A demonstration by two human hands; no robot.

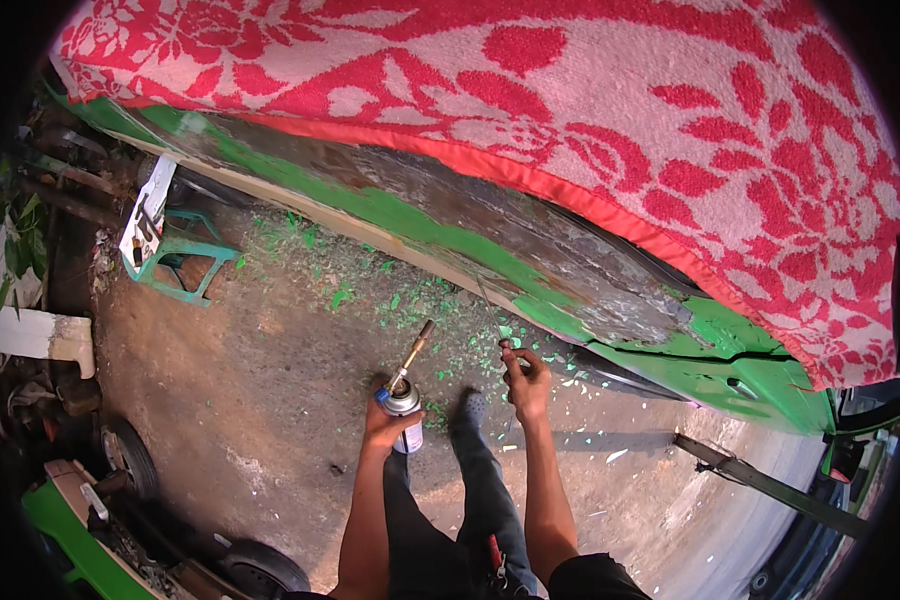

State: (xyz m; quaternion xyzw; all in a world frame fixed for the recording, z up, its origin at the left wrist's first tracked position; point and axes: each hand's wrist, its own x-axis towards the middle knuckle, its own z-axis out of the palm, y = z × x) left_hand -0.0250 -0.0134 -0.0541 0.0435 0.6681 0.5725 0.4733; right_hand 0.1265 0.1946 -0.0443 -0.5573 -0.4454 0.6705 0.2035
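Note:
My left hand (382, 425) is wrapped round a blowtorch (404, 402), a brass nozzle with a blue knob on a silver-topped gas canister. Its nozzle tilts up and to the right, and I cannot make out a flame. My right hand (528, 385) is closed on the handle of a thin, long-bladed tool (491, 310), perhaps a scraper seen edge-on. The blade reaches up to the lower edge of a green car side (460, 240). Much of that side is stripped to grey-brown metal, with green paint along its borders. Whether the tip touches it, I cannot tell.
A red and pink floral blanket (570, 110) covers the top of the car. Green paint flakes (395, 300) litter the ground below. A small teal stool (185, 260) stands at the left, tyres (130, 458) lie lower left, and a post (770, 482) slants at the right.

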